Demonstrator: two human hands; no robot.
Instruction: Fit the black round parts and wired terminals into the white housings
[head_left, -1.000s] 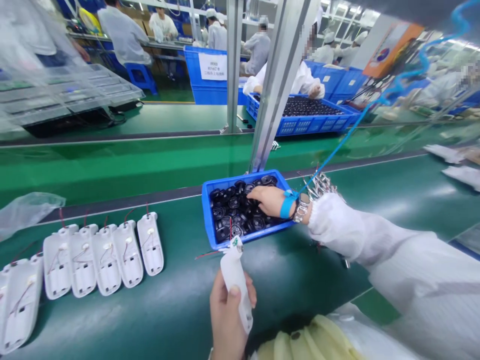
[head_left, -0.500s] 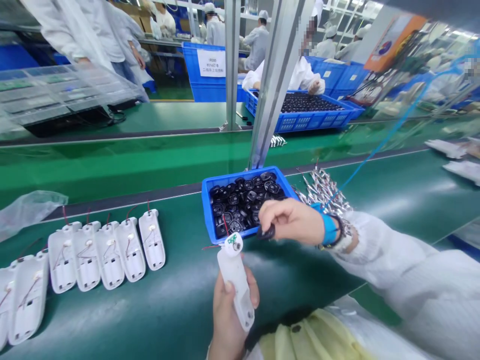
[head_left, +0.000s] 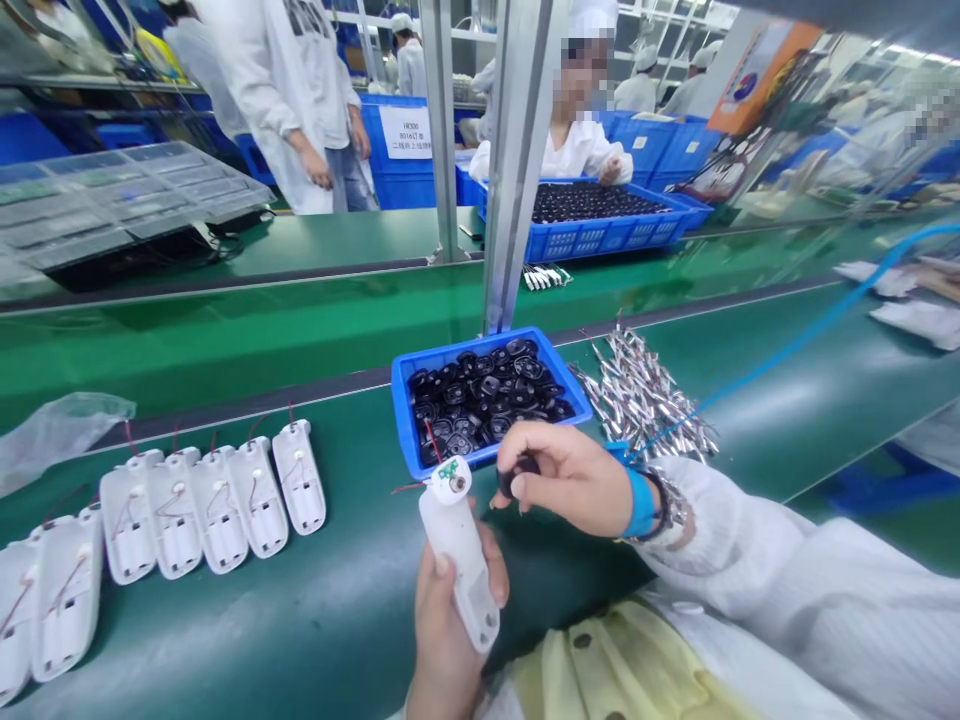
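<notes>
My left hand (head_left: 450,620) is wrapped round a white plastic housing (head_left: 459,560), held tilted with its round head up. On that head sit a small green circuit board (head_left: 448,470) and a round metal piece, and red wires stick out. Just to the right, my right hand (head_left: 566,475) pinches a black plastic cap (head_left: 517,474), partly covered by the fingers. The cap is apart from the housing. Behind both hands stands a blue tray (head_left: 405,425) full of similar black parts (head_left: 487,390).
Several white housings with red wires (head_left: 225,510) lie in a row at left. A pile of silvery metal parts (head_left: 645,390) lies right of the tray. A blue cord (head_left: 810,325) runs from my right wristband. Metal posts (head_left: 514,170) rise behind the tray; a co-worker (head_left: 577,140) sits beyond.
My right hand has come a little left and turned, bringing the black cap away from the tray's front edge and nearer the housing. My left hand still grips the housing.
</notes>
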